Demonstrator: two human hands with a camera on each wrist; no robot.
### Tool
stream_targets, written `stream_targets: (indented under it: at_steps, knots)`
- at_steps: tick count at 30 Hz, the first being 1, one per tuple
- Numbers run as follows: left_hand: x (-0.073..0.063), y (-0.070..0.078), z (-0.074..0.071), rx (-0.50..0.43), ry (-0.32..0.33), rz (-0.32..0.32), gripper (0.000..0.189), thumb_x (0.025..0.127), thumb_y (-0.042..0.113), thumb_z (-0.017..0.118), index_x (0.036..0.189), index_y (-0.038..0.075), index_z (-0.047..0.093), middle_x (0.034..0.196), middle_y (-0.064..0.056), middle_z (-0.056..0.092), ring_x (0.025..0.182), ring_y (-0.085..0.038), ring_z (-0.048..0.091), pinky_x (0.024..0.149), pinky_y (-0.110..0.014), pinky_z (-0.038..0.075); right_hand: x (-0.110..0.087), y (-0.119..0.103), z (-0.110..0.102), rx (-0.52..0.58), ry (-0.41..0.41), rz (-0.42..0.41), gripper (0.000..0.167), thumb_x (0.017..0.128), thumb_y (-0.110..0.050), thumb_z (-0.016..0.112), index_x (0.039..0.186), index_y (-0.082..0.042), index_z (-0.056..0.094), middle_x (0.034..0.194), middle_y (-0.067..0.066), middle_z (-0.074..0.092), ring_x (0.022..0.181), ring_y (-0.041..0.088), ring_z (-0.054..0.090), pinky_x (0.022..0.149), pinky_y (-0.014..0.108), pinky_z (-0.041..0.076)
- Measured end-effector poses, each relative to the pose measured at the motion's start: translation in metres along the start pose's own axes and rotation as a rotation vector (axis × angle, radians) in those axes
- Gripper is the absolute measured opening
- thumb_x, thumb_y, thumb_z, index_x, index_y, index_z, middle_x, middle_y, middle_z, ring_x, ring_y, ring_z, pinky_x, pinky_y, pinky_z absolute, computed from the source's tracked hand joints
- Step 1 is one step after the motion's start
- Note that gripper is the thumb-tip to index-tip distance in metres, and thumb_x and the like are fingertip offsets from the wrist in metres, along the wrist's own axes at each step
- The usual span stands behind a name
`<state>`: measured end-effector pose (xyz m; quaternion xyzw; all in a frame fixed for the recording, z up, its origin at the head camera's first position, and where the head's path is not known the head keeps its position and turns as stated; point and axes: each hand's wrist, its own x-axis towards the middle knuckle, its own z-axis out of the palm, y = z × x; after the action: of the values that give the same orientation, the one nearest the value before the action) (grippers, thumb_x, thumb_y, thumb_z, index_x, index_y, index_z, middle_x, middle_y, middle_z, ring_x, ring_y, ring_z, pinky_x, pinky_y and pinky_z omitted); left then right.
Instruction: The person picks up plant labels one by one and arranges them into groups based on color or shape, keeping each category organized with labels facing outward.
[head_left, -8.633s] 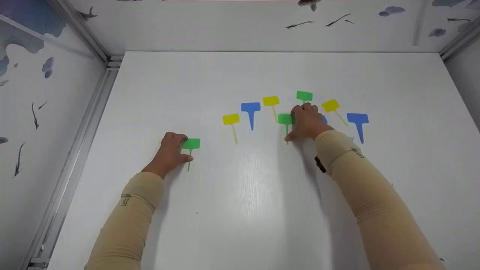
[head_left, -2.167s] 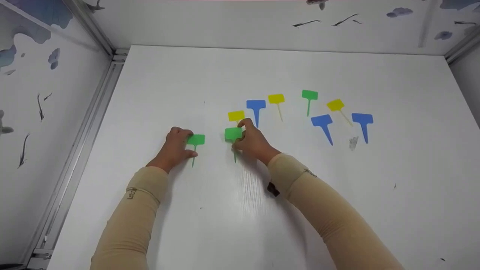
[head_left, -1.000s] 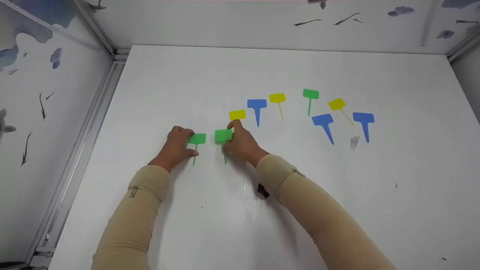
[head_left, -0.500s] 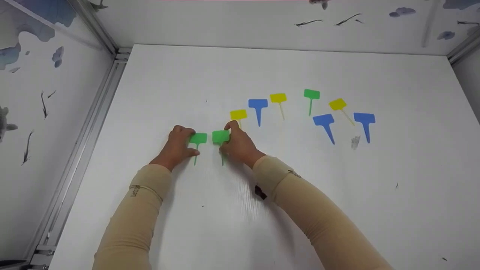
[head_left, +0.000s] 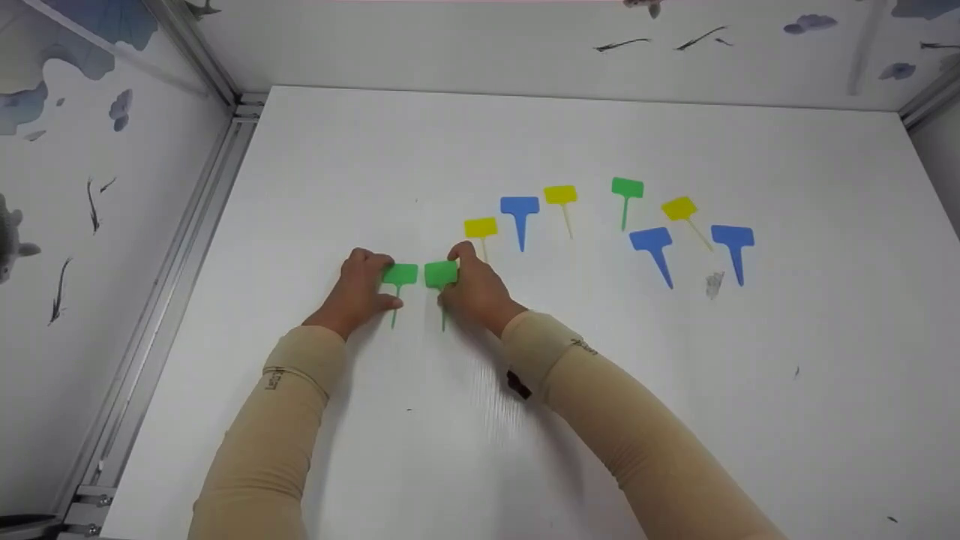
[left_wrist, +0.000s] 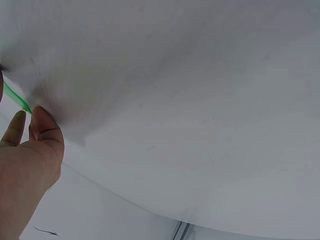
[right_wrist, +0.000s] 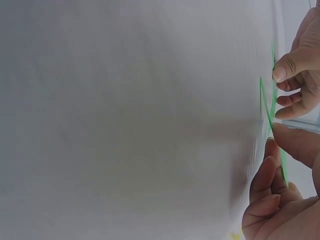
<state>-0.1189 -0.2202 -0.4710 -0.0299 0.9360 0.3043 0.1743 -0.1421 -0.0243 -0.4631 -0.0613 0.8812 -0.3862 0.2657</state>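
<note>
My left hand (head_left: 356, 291) holds a green T-shaped plant label (head_left: 403, 274), its thumb at the thin stem and a finger at the head's left corner. Just right of it, my right hand (head_left: 480, 292) pinches a second green plant label (head_left: 438, 274) between thumb and fingers. A narrow gap separates the two heads, and both stems point toward me. In the right wrist view the second label (right_wrist: 266, 102) is seen nearly edge-on, tilted from the table. The left wrist view catches only a green strip (left_wrist: 17, 97) at the left hand's fingertips.
Behind and to the right lie yellow labels (head_left: 560, 194), blue labels (head_left: 520, 205) and one more green label (head_left: 627, 187), scattered on the white table (head_left: 660, 420). The nearest yellow label (head_left: 481, 226) is just beyond my right hand. A grey smudge (head_left: 714, 284) marks the tabletop.
My right hand has taken the second green label from the group and carried it left, beside the first. Over the last second it shifted slightly closer. My left hand keeps its place.
</note>
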Motion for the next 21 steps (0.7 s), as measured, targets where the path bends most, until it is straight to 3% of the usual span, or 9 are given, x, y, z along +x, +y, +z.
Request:
stream_targets:
  at_steps: [21]
  knots:
    - [0.0013,0.0000,0.0007,-0.006,-0.001,-0.009,0.067,0.083,0.014,0.076,0.141,0.003,0.043,0.133,-0.018,0.035,0.125,-0.029,0.035,0.111,-0.041,0.031,0.0012,-0.0012,0.0071,-0.067,0.059,-0.030,0.050,0.086,-0.009,0.072,0.124,-0.011,0.040,0.121,0.007,0.056,0.108,0.021,0.053,0.104,0.033,0.041]
